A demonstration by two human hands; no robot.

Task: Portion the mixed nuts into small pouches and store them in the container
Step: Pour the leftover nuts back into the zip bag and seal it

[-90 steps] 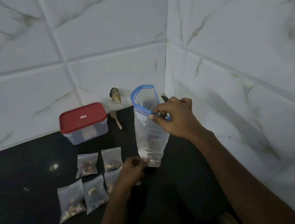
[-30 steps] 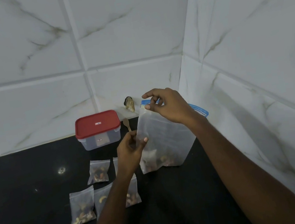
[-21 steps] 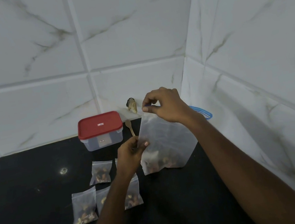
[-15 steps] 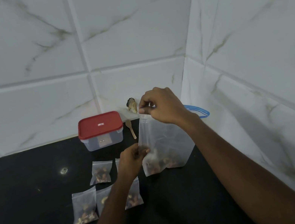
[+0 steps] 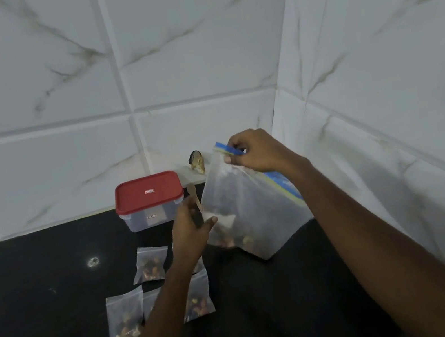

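Roughly upright, the zip bag [image 5: 253, 216] hangs just right of the red-lidded container [image 5: 149, 200], its bottom corner low over the black desk [image 5: 43, 289].

- Right hand [image 5: 260, 151]: fingers curled, pinching the blue zip strip at the bag's top.
- Left hand [image 5: 193, 227]: thumb and fingers closed on the bag's lower left edge, as far as can be seen.
- Nuts [image 5: 237, 240]: a small heap sunk in the bag's bottom. Judged light, but all the weight sits low.
- Film: thin, limp and likely slick. It should fold rather than stand, so the stiffer zip strip is the best hold, with a second pinch low down to steer.
- Filled pouches [image 5: 149, 264] lie in front of the container. They look soft and are best lifted by their top seams.
- A wooden spoon [image 5: 193, 194] lies right of the container.
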